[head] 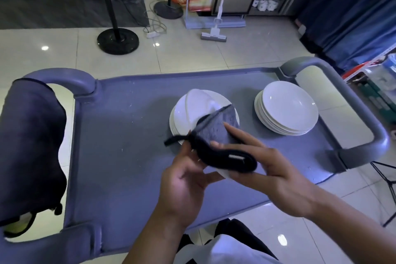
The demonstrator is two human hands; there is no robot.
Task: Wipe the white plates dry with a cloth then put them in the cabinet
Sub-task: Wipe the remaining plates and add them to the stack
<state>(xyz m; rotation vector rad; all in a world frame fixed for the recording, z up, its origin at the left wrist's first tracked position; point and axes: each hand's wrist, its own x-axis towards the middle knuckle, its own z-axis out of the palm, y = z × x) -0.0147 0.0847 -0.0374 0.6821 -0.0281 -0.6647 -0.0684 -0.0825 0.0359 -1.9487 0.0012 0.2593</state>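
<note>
Two bare hands work just above the near edge of a grey plastic cart-top desk (128, 167). The left hand (188, 180) curls under a white plate (222, 172), mostly hidden, thumb and fingers gripping its rim and a dark strap of cloth. The right hand (276, 169) lies with fingers extended, pressing a grey-blue wiping cloth with dark trim (216, 133) onto the plate.

Risk, as a judgement: the one-handed hold looks slight, and a hard wipe could slip the plate from the fingers onto the desk or tiled floor (278, 231).

Farther back, one stack of white plates (192, 111) sits mid-desk, its top plate tilted and liable to slide. Another neat stack of white plates (287, 109) stands to its right. No cabinet is clearly identifiable.
</note>
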